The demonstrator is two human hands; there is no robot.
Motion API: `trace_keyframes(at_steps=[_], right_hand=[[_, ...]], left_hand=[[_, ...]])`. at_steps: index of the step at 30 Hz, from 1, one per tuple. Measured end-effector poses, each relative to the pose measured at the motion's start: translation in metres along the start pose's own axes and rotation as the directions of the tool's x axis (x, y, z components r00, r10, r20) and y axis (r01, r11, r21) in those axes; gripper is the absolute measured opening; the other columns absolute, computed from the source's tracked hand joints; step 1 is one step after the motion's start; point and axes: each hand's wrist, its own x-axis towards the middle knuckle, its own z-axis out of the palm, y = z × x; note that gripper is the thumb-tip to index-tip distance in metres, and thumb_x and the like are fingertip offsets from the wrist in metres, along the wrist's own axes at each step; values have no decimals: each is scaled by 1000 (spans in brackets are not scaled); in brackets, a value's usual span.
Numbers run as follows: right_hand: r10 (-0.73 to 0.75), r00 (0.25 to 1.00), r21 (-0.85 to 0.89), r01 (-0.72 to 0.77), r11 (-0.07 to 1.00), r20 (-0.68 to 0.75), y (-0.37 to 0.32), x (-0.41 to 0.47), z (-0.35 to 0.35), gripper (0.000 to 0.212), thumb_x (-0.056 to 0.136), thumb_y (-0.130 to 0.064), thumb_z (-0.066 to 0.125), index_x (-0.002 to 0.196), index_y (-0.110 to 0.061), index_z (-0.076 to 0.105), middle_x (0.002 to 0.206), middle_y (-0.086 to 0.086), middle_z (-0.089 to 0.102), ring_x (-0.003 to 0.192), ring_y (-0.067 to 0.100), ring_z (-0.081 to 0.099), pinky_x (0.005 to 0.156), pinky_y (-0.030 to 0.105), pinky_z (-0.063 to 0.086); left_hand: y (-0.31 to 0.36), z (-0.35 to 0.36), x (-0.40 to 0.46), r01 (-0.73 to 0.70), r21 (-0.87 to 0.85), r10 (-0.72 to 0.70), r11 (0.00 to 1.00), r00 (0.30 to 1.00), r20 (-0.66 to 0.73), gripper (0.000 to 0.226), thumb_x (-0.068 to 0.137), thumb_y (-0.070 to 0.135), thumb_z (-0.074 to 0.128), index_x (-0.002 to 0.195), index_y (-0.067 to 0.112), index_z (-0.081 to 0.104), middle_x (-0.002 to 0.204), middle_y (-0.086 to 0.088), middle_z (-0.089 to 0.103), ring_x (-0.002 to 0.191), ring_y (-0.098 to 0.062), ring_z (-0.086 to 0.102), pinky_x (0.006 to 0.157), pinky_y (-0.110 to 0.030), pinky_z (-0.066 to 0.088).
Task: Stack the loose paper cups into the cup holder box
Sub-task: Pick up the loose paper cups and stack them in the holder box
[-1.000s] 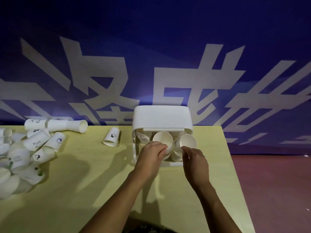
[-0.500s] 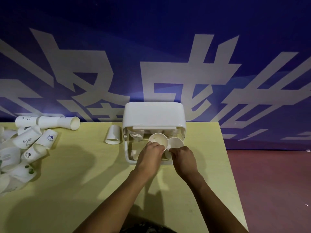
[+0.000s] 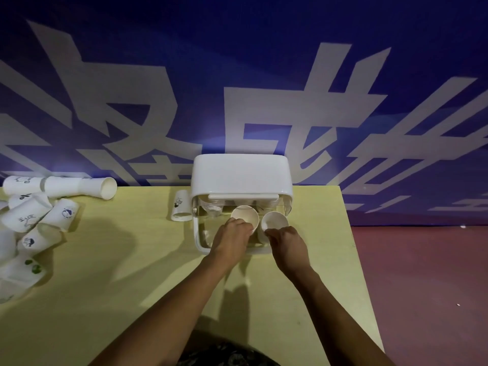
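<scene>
Yellow table (image 3: 105, 299): cup holder box (image 3: 241, 175) at far edge, lone cup (image 3: 181, 206) beside it, cup pile (image 3: 34, 228) far left.

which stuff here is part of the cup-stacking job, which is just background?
Job:
left hand, holds left cup
right hand, holds right cup
cup holder box
loose cup pile
single cup

Background:
yellow table
blue banner
red floor

A: Where is room lying open?

B: Bare tabletop (image 3: 126, 273) is stretching between the loose cup pile (image 3: 34, 225) and the cup holder box (image 3: 241, 178).

A: What is blocking?

B: A single overturned cup (image 3: 181, 206) is standing just beside the box's left wall; both hands and their cups are filling its front opening.
</scene>
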Motion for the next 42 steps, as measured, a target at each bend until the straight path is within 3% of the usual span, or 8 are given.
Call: trace_keyframes(at_steps=[4,8,12,17,21,27,34,42], right_hand=[[-22,990,-21,19,1000,-136,-17,-4,-7,14,83,-14,58,89,-21,70,85,-1,70,82,28,60,68,34,48],[-35,964,246,102,964,-262,-69,-12,-18,16,86,-10,61,97,-18,69,92,-3,69,83,17,59,68,29,49],[-9,1000,578,-7,816,25,-130,-2,4,15,89,-14,55,86,-18,70,78,-10,67,73,4,61,69,17,47],[191,838,764,-545,347,511,-193,20,61,14,95,-12,56,99,-10,70,98,11,71,86,24,67,86,44,55],[272,719,733,-677,67,639,-230,43,85,12,95,-7,55,102,-2,62,93,12,66,82,22,64,80,35,54],[340,639,700,-709,-87,690,-250,84,124,32,90,-25,66,118,-11,60,116,13,65,108,25,61,88,37,50],[537,589,728,-682,-71,604,-263,110,148,67,82,-43,70,137,-23,36,116,9,58,101,24,62,75,38,56],[568,562,736,-666,-118,601,-301,101,160,42,89,-13,66,127,-7,50,116,12,59,99,24,61,95,40,52]], left_hand=[[-5,-12,-7,-53,-160,36,986,993,-109,19,93,17,51,99,14,70,101,0,67,95,-20,54,80,-33,45],[-34,-29,-33,-6,-296,-72,955,965,-251,15,92,20,55,101,18,67,101,7,65,93,-11,56,79,-28,48],[-97,-40,-66,245,-593,-455,767,860,-233,9,89,16,61,90,20,70,84,12,68,79,-7,63,74,-26,51],[-199,-57,-106,448,-727,-746,521,653,-132,10,87,9,62,88,13,71,88,-1,71,88,-21,66,82,-28,48],[-270,-82,-129,544,-685,-838,485,514,-185,16,88,13,60,100,9,70,99,-8,71,94,-26,64,82,-26,43],[-357,-116,-154,697,-441,-806,566,355,-473,36,83,16,63,117,3,58,116,-22,58,108,-40,52,90,-44,42],[-432,-127,-168,848,-165,-845,504,445,-297,79,82,26,68,147,16,24,150,-22,25,129,-45,35,103,-53,33],[-430,-122,-165,800,-231,-831,554,513,-216,68,75,34,72,133,20,40,133,-18,40,116,-42,45,96,-53,42]])
